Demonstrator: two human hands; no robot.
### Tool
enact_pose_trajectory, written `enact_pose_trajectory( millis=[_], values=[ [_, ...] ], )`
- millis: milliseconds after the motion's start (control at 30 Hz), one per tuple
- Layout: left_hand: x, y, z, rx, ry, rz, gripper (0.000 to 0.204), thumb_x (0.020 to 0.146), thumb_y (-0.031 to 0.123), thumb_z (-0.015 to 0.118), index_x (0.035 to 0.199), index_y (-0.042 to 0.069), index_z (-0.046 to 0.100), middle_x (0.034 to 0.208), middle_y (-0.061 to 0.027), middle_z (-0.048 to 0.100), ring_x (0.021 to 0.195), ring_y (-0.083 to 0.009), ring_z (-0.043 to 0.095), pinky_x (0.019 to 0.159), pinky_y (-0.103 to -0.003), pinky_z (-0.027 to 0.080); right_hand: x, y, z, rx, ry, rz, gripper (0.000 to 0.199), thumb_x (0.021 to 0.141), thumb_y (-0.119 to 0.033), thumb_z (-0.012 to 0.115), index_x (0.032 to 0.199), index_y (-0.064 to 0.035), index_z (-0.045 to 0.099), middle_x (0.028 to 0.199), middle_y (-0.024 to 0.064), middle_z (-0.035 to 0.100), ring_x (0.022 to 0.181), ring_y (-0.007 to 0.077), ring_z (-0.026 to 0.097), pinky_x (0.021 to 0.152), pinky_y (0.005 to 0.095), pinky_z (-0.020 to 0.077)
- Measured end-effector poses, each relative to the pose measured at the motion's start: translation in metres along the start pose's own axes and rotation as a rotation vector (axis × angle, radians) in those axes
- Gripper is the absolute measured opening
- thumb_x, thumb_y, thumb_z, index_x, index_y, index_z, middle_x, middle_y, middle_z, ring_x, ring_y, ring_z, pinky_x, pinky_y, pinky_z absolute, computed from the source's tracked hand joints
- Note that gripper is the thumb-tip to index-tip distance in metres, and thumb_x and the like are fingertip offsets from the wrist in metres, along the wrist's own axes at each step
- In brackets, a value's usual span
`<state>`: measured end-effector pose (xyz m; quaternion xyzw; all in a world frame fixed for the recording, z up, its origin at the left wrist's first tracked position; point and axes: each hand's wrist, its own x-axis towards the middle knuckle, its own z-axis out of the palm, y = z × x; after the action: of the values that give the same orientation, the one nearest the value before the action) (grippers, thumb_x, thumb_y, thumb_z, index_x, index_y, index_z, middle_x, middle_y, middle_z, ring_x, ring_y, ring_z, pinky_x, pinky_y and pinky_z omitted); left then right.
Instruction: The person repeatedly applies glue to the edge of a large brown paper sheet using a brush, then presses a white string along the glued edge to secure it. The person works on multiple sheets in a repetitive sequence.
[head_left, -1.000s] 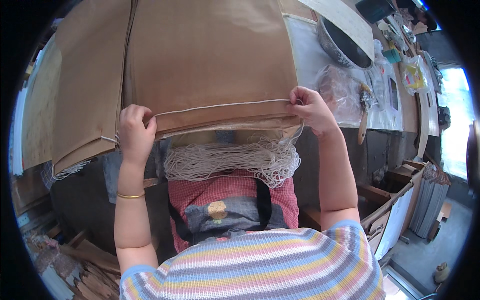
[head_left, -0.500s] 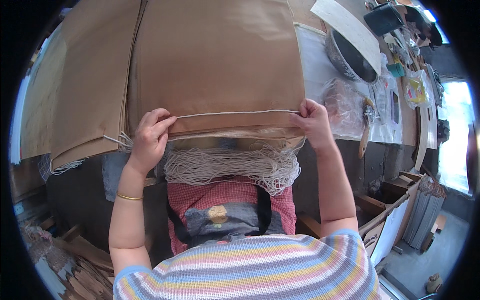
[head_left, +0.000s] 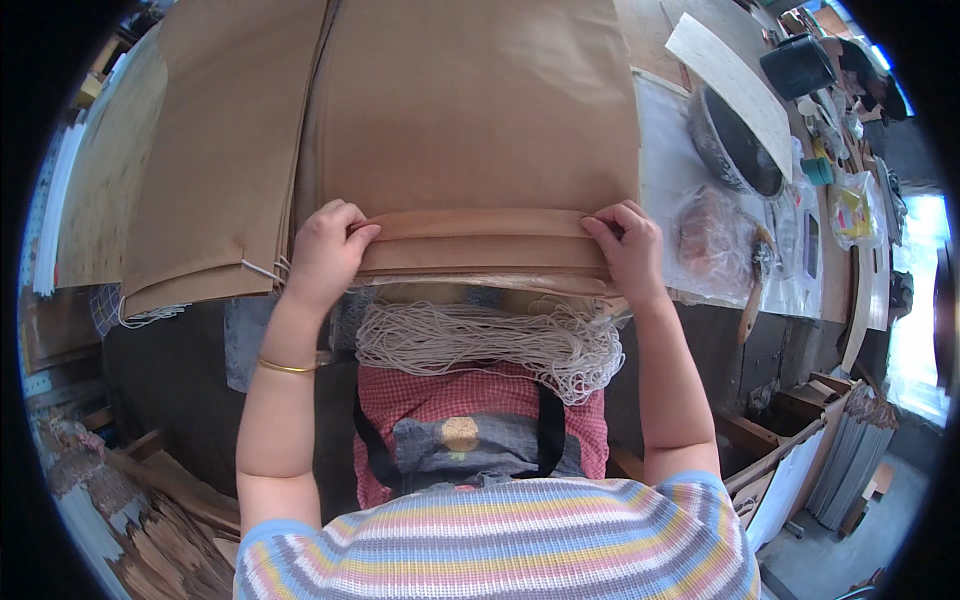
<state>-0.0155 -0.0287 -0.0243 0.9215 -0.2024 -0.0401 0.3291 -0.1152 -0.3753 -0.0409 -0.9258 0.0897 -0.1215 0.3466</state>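
My left hand (head_left: 330,252) and my right hand (head_left: 630,252) pinch the two ends of a narrow folded strip along the near edge of a brown sheet (head_left: 478,120). No cord shows along this fold now. Between my forearms, a thick bundle of white cords (head_left: 470,338) lies across my lap, over a red checked apron (head_left: 590,425). To the left lies a stack of brown sheets (head_left: 215,150), with a white cord end (head_left: 262,271) sticking out at its near right corner, close to my left wrist.
Right of the sheet are a black basin (head_left: 735,145) under a pale board (head_left: 735,85), clear plastic wrap (head_left: 712,232) and a wooden-handled brush (head_left: 750,305). A wooden box (head_left: 790,445) stands low on the right. Torn brown scraps (head_left: 165,540) lie at lower left.
The white cord that was stretched between my hands is out of sight, and the sheet's near edge is folded over where it lay. The view has shifted slightly left.
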Motion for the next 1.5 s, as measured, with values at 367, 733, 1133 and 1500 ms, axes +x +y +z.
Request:
enact_pose_trajectory(
  millis=[367, 733, 1133, 1500],
  values=[
    [-0.024, 0.066, 0.049, 0.400, -0.089, 0.486, 0.069, 0.076, 0.025, 0.066, 0.135, 0.000, 0.040, 0.143, -0.0210, 0.037, 0.136, -0.0350, 0.031, 0.113, -0.050, 0.021, -0.024, -0.085, 0.055, -0.133, -0.225, -0.388, 0.071, 0.081, -0.028, 0.064, 0.141, -0.0021, 0.037, 0.147, 0.0138, 0.036, 0.137, 0.0312, 0.032, 0.115, 0.0455, 0.0201],
    [-0.039, -0.002, 0.022, 0.539, -0.092, 0.028, 0.105, 0.082, 0.071, 0.042, 0.148, -0.005, 0.011, 0.154, -0.0260, 0.008, 0.143, -0.0399, 0.010, 0.116, -0.045, 0.014, -0.032, 0.001, 0.012, -0.540, 0.245, 0.104, 0.060, 0.086, -0.029, 0.066, 0.127, 0.0086, 0.047, 0.128, 0.0282, 0.051, 0.119, 0.0389, 0.051, 0.099, 0.0445, 0.0408],
    [-0.075, 0.012, -0.002, -0.511, 0.128, -0.272, 0.022, 0.094, 0.018, 0.057, 0.080, 0.001, 0.054, 0.068, -0.0101, 0.059, 0.060, -0.0278, 0.057, 0.054, -0.040, 0.043, -0.052, -0.007, -0.059, 0.671, 0.024, 0.382, 0.032, 0.088, -0.002, 0.052, 0.119, 0.0066, 0.055, 0.104, 0.0107, 0.064, 0.097, 0.0148, 0.060, 0.089, 0.0278, 0.0458],
    [-0.119, -0.135, -0.176, 0.079, 0.798, -0.323, 0.031, 0.097, 0.020, 0.050, 0.075, -0.002, 0.052, 0.065, -0.0186, 0.054, 0.059, -0.0341, 0.051, 0.055, -0.041, 0.039, 0.006, -0.168, 0.105, 0.764, -0.415, 0.158, 0.035, 0.093, -0.003, 0.051, 0.127, 0.0023, 0.050, 0.096, 0.0084, 0.063, 0.075, 0.0098, 0.058, 0.063, 0.0249, 0.0496]
  ],
)
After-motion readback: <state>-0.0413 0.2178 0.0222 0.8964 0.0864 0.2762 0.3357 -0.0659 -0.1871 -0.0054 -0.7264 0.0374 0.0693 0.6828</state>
